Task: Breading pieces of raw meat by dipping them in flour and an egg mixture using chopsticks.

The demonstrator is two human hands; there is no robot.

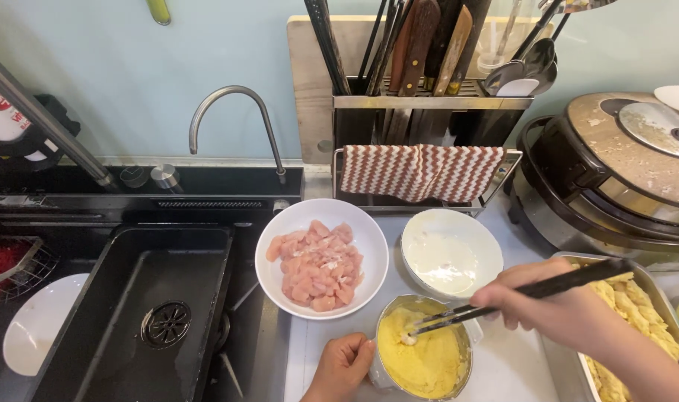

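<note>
Kitchen table [503, 365] crowded, sink [142, 313] at left. Our left hand [341, 366] clasps metal cup of yellow batter [423, 356] near front edge — slip there could tip it. Our right hand [559, 305] pinches dark chopsticks [518, 296], tips holding pale piece in batter; drips likely on lift. Tray of coated strips [637, 313] touches wrist. Behind — bowl of raw meat [321, 257], white bowl [451, 251]; little free room.

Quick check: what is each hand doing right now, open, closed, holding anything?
Left hand: closed around the side of the metal bowl of yellow batter.
Right hand: closed on dark chopsticks, tips gripping a small piece over the batter.
</note>
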